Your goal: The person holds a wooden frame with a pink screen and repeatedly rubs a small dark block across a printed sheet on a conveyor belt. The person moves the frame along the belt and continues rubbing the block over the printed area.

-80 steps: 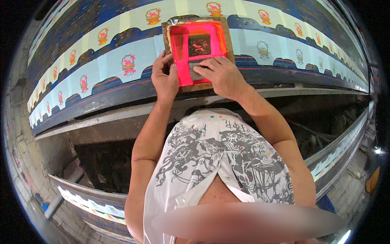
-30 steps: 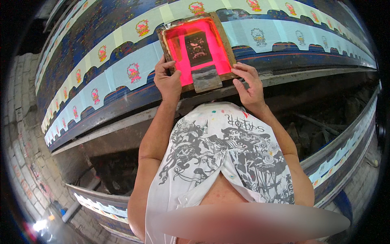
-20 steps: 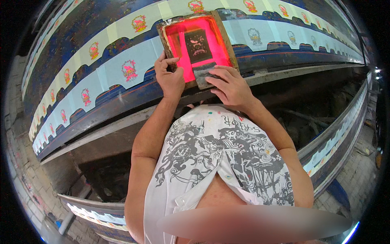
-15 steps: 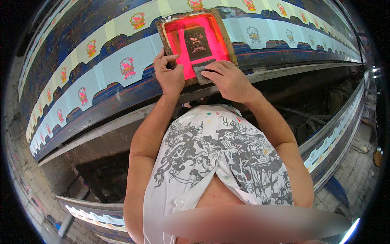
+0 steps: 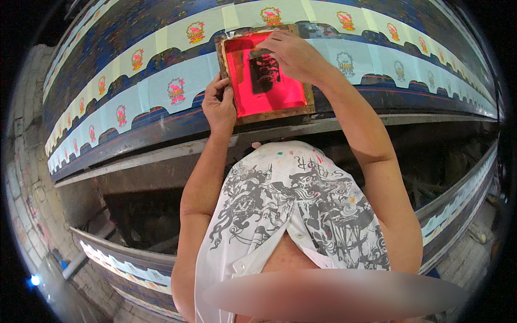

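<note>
A wood-edged printing screen (image 5: 269, 115) lies over the row of light blue fabric pieces, its inside covered with bright pink ink (image 5: 242, 99). A dark stencil window (image 5: 262, 81) with a small design shows in its middle. My left hand (image 5: 219, 110) is closed on the screen's left edge, thumb and fingers at the wood. Over the screen's far part, my right hand (image 5: 295, 58) grips a squeegee (image 5: 260, 53); only a dark bit of it shows under the fingers. The fabric under the screen is hidden.
Left of the screen, light blue pieces carry pink prints (image 5: 176, 91); to the right they show grey outlines (image 5: 344, 63). A farther row of pale yellow pieces has pink and yellow prints (image 5: 195, 32). A ledge (image 5: 134, 161) runs along the table's near side. Another printing table (image 5: 129, 272) stands behind me.
My right hand has moved with the squeegee from the screen's near end to its far end. My left hand stays on the left edge. The whole view has shifted slightly.
</note>
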